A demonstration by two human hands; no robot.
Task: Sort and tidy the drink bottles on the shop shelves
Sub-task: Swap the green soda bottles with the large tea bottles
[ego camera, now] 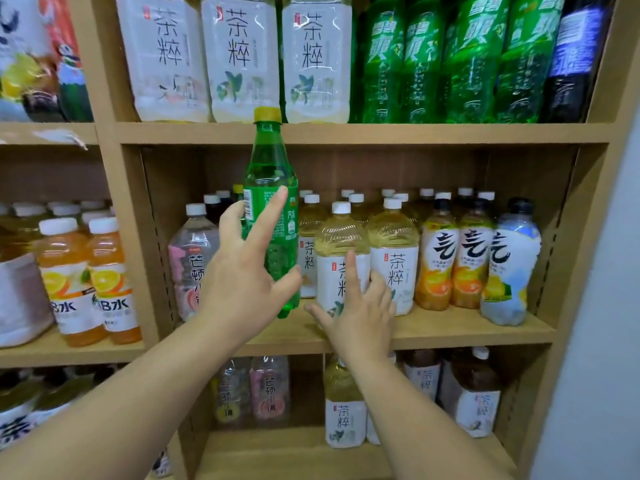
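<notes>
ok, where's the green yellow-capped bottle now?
Head view, left of centre: green bottle held by the left hand at the middle shelf, between a pink-labelled bottle and tea bottles.

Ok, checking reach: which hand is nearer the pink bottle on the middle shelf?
Left. The left hand, holding a green bottle, is right beside the pink bottle; the right hand is farther right, on a tea bottle.

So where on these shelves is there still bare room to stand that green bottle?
The middle shelf has a gap between the pink bottle and the front tea bottle, where the left hand holds the green bottle. The bottom shelf is bare along its front. The top shelf is packed tight.
</notes>
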